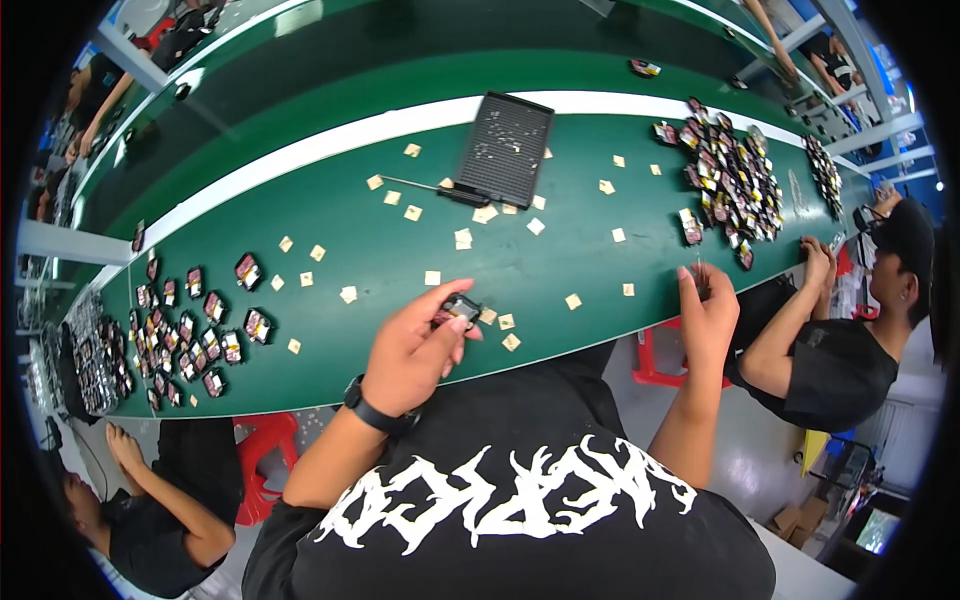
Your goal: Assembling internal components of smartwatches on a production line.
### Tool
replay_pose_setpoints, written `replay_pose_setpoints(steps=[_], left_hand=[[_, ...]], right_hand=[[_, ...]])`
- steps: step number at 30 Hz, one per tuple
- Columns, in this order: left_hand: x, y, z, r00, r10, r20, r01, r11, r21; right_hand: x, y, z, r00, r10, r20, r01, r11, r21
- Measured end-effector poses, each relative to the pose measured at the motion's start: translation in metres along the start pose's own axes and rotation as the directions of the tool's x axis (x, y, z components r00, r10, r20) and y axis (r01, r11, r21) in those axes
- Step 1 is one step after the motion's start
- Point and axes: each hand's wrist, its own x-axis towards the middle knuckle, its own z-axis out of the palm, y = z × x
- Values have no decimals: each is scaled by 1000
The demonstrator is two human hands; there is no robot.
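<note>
My left hand [415, 345], with a black watch on the wrist, pinches a small black module [460, 310] above the near part of the green table [560, 265]. My right hand [708, 305] is held off to the right, thumb and fingers brought together. A thin tip seems to stick up from it, too fine to make out. Just beyond that hand lies a single module with a pinkish and white face [690, 227], beside a large heap of similar modules [735, 175]. Small tan squares [573, 301] are scattered between my hands.
A black ribbed tray [507, 145] with tiny bits on it lies at the far middle, a thin metal rod [412, 184] beside it. More modules [185, 330] spread at left. Co-workers sit at left [160, 520] and right [840, 350]. A white strip [360, 130] edges a darker green belt.
</note>
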Motion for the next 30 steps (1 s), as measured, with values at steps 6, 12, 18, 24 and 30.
replay_pose_setpoints(steps=[6, 12, 18, 24, 30], left_hand=[[-22, 47, -5, 996, -59, 68, 67, 990, -121], [-54, 85, 0, 997, 17, 76, -13, 999, -53], [-70, 81, -5, 993, 108, 42, -108, 994, 5], [-71, 76, -12, 988, 138, 68, -139, 990, 10], [-71, 77, -13, 992, 101, 71, -101, 995, 7]], right_hand=[[38, 29, 0, 900, -368, -234, 288, 904, -315], [62, 29, 17, 962, -236, -140, 150, 880, -451], [63, 27, 20, 955, -250, -159, 204, 944, -260], [-17, -73, 39, 904, -402, 144, 387, 914, 121], [-74, -117, 72, 607, -658, 446, 647, 735, 204]])
